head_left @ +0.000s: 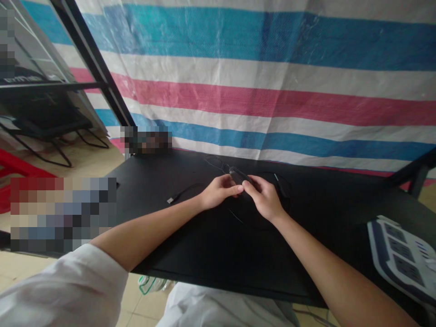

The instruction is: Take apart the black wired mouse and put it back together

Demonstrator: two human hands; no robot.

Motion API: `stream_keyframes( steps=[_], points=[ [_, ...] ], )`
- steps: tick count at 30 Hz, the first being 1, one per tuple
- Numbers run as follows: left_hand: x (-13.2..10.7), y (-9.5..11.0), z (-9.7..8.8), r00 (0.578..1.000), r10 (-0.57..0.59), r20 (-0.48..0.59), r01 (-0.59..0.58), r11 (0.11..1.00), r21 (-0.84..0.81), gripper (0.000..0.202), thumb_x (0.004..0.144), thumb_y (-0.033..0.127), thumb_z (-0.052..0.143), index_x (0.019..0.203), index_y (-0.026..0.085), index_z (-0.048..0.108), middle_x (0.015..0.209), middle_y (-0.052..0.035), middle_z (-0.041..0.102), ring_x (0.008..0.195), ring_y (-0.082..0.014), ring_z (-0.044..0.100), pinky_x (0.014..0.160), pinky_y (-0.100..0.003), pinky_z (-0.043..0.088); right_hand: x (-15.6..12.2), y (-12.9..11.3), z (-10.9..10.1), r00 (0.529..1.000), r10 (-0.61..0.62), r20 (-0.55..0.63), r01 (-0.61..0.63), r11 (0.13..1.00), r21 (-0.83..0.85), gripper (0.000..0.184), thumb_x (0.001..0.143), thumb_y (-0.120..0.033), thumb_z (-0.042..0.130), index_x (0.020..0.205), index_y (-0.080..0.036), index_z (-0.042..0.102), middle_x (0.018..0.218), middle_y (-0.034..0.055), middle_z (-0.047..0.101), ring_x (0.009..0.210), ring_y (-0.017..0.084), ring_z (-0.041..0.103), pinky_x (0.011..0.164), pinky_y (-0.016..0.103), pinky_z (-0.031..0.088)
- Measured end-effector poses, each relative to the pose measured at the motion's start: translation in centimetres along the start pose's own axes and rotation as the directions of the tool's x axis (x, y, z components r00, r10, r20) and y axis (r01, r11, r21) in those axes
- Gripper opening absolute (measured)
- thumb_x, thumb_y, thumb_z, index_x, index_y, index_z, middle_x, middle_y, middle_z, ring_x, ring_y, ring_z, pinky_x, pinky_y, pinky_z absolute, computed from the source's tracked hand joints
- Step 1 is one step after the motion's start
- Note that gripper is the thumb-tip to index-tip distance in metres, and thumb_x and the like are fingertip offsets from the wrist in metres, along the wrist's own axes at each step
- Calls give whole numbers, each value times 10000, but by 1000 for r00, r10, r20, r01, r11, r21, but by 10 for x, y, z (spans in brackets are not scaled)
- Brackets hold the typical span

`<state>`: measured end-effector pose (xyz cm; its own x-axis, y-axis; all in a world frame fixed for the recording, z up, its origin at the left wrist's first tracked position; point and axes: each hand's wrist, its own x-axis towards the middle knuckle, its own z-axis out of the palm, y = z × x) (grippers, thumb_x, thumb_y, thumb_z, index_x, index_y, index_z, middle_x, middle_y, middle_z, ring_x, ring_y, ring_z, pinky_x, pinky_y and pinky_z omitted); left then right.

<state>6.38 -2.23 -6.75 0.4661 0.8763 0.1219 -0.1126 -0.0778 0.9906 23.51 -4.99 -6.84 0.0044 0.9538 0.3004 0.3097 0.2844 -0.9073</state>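
Fingers (250, 182) of right hand (264, 197) pinch black inline housing (240, 175); left hand (218, 191) curled closed just beside it. Firm, centred pinch works best; cable (186, 190) lies slack, USB plug (173, 199) on desk (204, 254).

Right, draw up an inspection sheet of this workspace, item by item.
Surface: black table, dark top, nothing spilled that shows.
Job's things: black device at the fingertips of both hands.
Clutter: white power strip on the right end of the table.
Grippers: left hand and right hand meet at the device; grip cannot be told.
Cables: black cable ending in a small plug left of the hands; thin loops behind them.
Surroundings: striped tarp behind, black metal frame to the left, red object low left, bottle under the table; blurred patches hide parts on the left.
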Motion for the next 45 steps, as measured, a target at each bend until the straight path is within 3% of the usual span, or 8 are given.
stream_keyframes(
  steps=[7, 12, 25, 33, 39, 45],
  points=[
    [1, -1, -3, 997, -62, 39, 67, 989, -133, 585, 581, 432, 883, 1010, 118, 639, 959, -67, 663, 821, -151, 630, 738, -291, 530, 0, -5, -2, 998, -62, 4, 62, 995, -79, 513, 779, -600, 614, 1019, -154, 701, 1008, 132, 724, 927, 279, 679, 836, 428, 528],
    [2, -1, -5, 992, -99, 81, 112, 977, -183, 587, 571, 397, 896, 1014, 127, 621, 859, -32, 650, 766, -139, 631, 711, -283, 544, -2, -7, -2, 988, -154, -19, 149, 973, -174, 443, 809, -568, 602, 990, -178, 709, 992, 115, 717, 924, 262, 671, 847, 412, 527],
    [0, 2, -8, 985, -134, 105, 156, 955, -251, 585, 566, 296, 903, 995, 156, 531, 846, -16, 664, 784, -157, 674, 715, -294, 564, 0, -9, -6, 992, -68, 107, 80, 990, -113, 432, 794, -524, 621, 1010, -157, 692, 904, 92, 682, 833, 234, 643, 736, 362, 515],
    [1, 3, -5, 997, -79, 4, 78, 972, -220, 615, 566, 504, 873, 965, 141, 577, 868, -37, 654, 774, -170, 660, 677, -302, 559, 2, -8, -9, 981, -133, 142, 152, 980, -127, 424, 800, -510, 633, 1061, -181, 693, 913, 76, 667, 813, 213, 634, 724, 347, 519],
    [5, 6, -3, 995, 38, -95, -44, 997, -64, 544, 570, 473, 875, 890, 106, 633, 875, -59, 675, 811, -178, 638, 739, -308, 533, 9, -7, -18, 970, -175, 166, 200, 969, -147, 446, 838, -526, 579, 1081, -171, 697, 913, 80, 671, 818, 222, 641, 745, 364, 509],
    [7, 5, -5, 993, 20, -120, -30, 996, -85, 693, 528, 458, 895, 1053, 122, 593, 899, -51, 676, 786, -176, 645, 717, -321, 551, 8, -4, -20, 947, -281, 156, 314, 913, -261, 455, 876, -535, 537, 1100, -178, 708, 926, 94, 694, 846, 239, 653, 763, 381, 526]
  ],
)
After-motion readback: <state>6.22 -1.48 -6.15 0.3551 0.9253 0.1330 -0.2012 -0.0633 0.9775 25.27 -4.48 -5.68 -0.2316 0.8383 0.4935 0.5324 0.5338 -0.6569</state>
